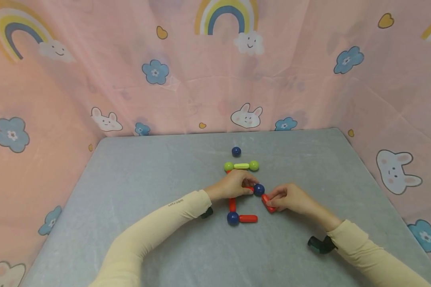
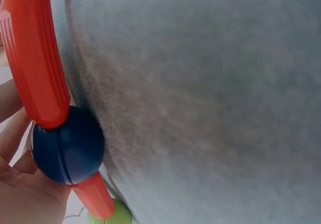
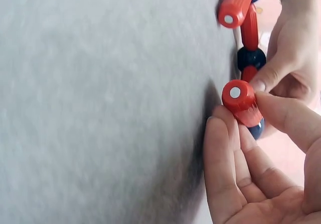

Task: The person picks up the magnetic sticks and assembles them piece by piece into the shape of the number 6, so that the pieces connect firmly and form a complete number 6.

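My left hand [image 1: 233, 185] pinches a short red magnetic rod [image 1: 250, 189] beside a blue ball [image 1: 259, 189]. A red rod [image 1: 267, 203] is between the thumb and fingers of my right hand [image 1: 291, 198]; its far end is at that same ball, and its near end shows a pale disc in the right wrist view. Under the left hand, a line of red rods [image 2: 35, 58] meets another blue ball [image 2: 67, 144], partly hidden in the head view. Toward me a blue ball [image 1: 233, 218] joins a red rod [image 1: 248, 218] pointing right.
Beyond the hands, a yellow-green rod [image 1: 241, 166] links two green balls [image 1: 254, 166]. A lone blue ball [image 1: 236, 151] lies farther back. The grey table [image 1: 158, 167] meets a pink printed cloth [image 1: 186, 99] behind and at the sides.
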Demonstrator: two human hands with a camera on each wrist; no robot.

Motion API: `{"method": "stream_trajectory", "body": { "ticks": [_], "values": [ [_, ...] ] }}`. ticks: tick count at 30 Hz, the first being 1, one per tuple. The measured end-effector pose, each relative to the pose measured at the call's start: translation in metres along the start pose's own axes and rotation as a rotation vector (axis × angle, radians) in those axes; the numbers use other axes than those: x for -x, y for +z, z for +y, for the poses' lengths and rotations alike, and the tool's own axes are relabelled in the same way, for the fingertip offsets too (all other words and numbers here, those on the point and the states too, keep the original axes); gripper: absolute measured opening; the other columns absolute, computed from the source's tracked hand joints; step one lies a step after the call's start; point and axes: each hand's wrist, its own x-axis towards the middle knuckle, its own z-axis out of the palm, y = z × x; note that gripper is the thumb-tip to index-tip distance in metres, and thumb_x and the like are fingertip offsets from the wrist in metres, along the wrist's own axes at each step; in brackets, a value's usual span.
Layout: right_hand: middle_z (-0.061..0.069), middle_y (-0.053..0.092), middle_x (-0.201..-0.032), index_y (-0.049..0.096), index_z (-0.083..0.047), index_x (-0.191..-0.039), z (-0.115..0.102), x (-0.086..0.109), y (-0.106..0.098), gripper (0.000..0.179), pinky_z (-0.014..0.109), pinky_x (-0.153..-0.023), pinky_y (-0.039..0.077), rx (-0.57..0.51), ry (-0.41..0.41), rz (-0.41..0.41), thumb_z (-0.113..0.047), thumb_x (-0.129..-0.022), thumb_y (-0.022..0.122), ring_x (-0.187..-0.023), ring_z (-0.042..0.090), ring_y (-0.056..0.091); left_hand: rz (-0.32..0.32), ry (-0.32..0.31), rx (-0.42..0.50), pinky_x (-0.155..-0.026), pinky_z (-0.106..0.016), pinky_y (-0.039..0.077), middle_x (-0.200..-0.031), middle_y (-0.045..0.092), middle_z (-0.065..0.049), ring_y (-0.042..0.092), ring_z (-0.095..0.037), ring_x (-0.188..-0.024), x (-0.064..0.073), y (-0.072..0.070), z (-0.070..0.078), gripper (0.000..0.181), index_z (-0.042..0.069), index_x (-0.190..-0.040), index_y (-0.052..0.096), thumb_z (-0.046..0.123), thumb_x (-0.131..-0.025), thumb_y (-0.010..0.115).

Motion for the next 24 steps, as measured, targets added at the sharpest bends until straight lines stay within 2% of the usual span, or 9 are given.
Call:
{"method": "stream_trajectory", "body": {
  "ticks": [16, 24],
  "values": [
    [0.007, 0.076, -0.085, 0.069, 0.009, -0.104, -0.005, 0.0, 0.021, 0.031, 0.033, -0.069, 0.061, -0.124, 0.102, 0.073, -0.015, -0.086, 0.075, -0.074, 0.009, 0.069, 0.007, 0.004, 0.004, -0.078, -0.012, 0.05, -0.105, 0.074, -0.001, 0.066, -0.007, -0.091, 0.0, 0.0, 0.001, 0.032, 0.011, -0.119, 0.072, 0.013, -0.087, 0.076],
    [0.008, 0.076, -0.085, 0.068, 0.009, -0.106, -0.011, 0.001, 0.024, 0.032, 0.034, -0.069, 0.061, -0.131, 0.141, 0.09, -0.015, -0.087, 0.075, -0.073, 0.011, 0.07, 0.001, -0.005, -0.004, -0.079, -0.012, 0.05, -0.106, 0.074, 0.0, 0.065, -0.006, -0.091, 0.001, -0.001, 0.001, 0.032, 0.012, -0.119, 0.071, 0.014, -0.087, 0.076]
  ]
}}
